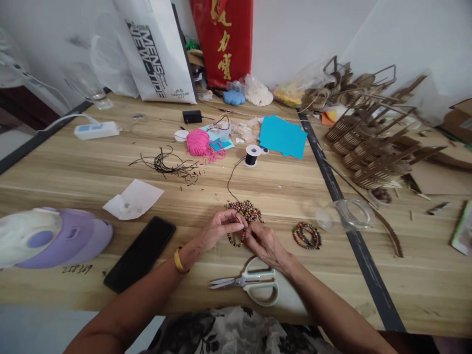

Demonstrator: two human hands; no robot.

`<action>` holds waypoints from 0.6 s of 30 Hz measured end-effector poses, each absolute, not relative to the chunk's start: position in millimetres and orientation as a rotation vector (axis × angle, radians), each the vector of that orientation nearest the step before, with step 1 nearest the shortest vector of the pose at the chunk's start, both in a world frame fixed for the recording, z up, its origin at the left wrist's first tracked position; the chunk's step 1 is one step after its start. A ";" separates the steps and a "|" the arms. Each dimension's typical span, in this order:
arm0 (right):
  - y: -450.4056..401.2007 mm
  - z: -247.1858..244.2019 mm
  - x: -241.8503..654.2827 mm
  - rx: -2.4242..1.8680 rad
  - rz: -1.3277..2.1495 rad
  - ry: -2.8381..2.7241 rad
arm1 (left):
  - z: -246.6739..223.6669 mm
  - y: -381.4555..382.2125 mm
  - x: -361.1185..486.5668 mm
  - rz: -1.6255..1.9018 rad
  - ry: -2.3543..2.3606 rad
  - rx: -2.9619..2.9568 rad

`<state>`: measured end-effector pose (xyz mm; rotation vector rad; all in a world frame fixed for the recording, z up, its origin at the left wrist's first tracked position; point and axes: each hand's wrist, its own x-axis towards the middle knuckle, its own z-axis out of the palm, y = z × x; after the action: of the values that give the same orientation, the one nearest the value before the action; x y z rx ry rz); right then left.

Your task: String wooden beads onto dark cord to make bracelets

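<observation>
Both hands meet over the near middle of the table. My left hand (223,227), with a gold bracelet (179,259) at its wrist, is closed in a pinch on a thin black cord. Close against it, my right hand (268,244) also pinches the cord. A short loop of strung beads (236,242) hangs below the fingertips; the exact grip point is hidden. Just behind lies a heap of multicoloured beads (250,210). The cord runs back to a white spool of black cord (251,156). White-handled scissors (258,282) lie open-bladed in front of my hands.
Beaded bracelets (307,235) sit to the right. At left are a black phone (140,254), white paper (133,199) and a purple-white appliance (70,238). Farther back are black cord scraps (165,164), pink yarn (198,142), blue sheets (283,136) and brown baskets (368,142).
</observation>
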<state>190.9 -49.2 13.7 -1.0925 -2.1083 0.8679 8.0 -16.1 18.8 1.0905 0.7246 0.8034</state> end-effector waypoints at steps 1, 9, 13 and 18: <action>-49.2 13.3 190.7 -1.094 0.849 -2.114 | 19.5 -16.2 8.3 0.814 0.719 1.081; -48.4 11.0 189.9 -1.078 0.784 -2.161 | 17.3 -18.5 11.4 0.796 0.756 1.096; -47.6 5.8 189.7 -1.139 0.730 -2.214 | 13.2 -17.7 12.0 0.779 0.768 1.132; -47.0 3.8 189.6 -1.159 0.684 -2.227 | 17.4 -16.0 11.6 0.753 0.796 1.188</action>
<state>189.6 -47.0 3.8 -1.1588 -2.2268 0.6843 11.6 -16.0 17.4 1.1878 0.7955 0.7532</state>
